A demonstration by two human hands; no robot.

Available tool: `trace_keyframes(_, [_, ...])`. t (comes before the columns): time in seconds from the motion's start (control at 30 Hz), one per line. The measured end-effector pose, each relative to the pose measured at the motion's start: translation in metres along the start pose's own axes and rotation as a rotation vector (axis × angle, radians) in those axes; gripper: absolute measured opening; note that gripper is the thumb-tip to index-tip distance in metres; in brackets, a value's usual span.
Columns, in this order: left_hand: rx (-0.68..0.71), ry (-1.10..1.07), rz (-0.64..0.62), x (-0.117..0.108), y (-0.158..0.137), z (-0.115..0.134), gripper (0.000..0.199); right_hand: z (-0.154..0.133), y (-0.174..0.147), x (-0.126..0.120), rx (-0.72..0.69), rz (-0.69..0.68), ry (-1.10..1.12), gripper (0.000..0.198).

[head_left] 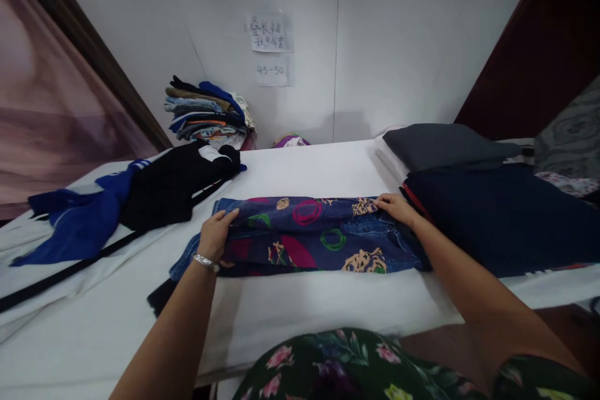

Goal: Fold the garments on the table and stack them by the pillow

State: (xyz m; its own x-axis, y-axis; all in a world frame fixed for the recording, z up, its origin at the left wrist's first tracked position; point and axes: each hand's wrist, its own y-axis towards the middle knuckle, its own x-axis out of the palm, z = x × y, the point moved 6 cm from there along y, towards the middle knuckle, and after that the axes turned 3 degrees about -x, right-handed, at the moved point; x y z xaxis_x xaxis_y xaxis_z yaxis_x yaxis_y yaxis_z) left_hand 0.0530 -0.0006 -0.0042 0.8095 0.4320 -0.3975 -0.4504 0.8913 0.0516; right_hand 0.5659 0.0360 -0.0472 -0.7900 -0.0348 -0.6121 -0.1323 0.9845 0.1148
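Observation:
A blue denim shirt (281,234) with printed patterns in magenta, green and tan lies folded lengthwise across the white table in front of me. My left hand (216,234), with a bracelet at the wrist, grips its left end, thumb and fingers on the upper layer. At the upper right corner, my right hand (394,207) pinches the cloth's far edge between thumb and fingers. A small dark piece of cloth (160,297) shows beside my left forearm.
Black and blue garments (159,187) lie loosely on the left. Folded dark clothes (497,219) are stacked at the right. Another clothes pile (209,112) stands at the back by the wall, below and left of paper notes (272,34). The white table (300,169) spreads beneath.

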Motion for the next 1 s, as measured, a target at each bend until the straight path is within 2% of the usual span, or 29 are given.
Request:
trace_keyframes(0.1, [0.010,-0.090,0.005,-0.006,0.002,0.011,0.042,0.002,0.006,-0.001,-0.009,0.014,-0.030,0.049])
trace_keyframes(0.17, [0.059,-0.049,0.023,-0.010,0.009,0.016,0.043,0.004,0.010,0.001,-0.011,0.022,-0.061,0.048])
trace_keyframes(0.27, [0.109,0.212,0.022,-0.007,0.021,0.011,0.037,0.009,0.015,0.007,0.008,0.034,-0.126,0.046])
trace_keyframes(0.4, [0.070,0.652,-0.044,0.007,0.030,-0.012,0.031,0.015,0.018,0.013,0.049,0.054,-0.245,0.038])
trace_keyframes(0.47, [0.069,0.725,-0.047,0.011,0.028,-0.017,0.034,0.015,0.017,0.012,0.057,0.070,-0.314,0.033])
trace_keyframes(0.6, [0.080,0.715,-0.038,0.013,0.023,-0.015,0.037,0.009,0.014,0.009,0.038,0.081,-0.420,0.032])
trace_keyframes(0.73, [0.073,0.713,-0.034,0.012,0.020,-0.012,0.041,-0.019,0.013,0.016,-0.155,0.093,-0.534,0.038])
trace_keyframes(0.8, [0.062,0.726,-0.032,0.012,0.019,-0.012,0.042,-0.043,0.011,0.025,-0.281,0.103,-0.503,0.038])
trace_keyframes(0.9, [0.055,0.741,-0.018,0.013,0.017,-0.011,0.040,-0.080,0.009,0.045,-0.438,0.084,-0.396,0.039])
trace_keyframes(1.0, [0.048,0.759,-0.007,0.013,0.015,-0.012,0.038,-0.103,0.007,0.077,-0.533,-0.014,-0.379,0.044])
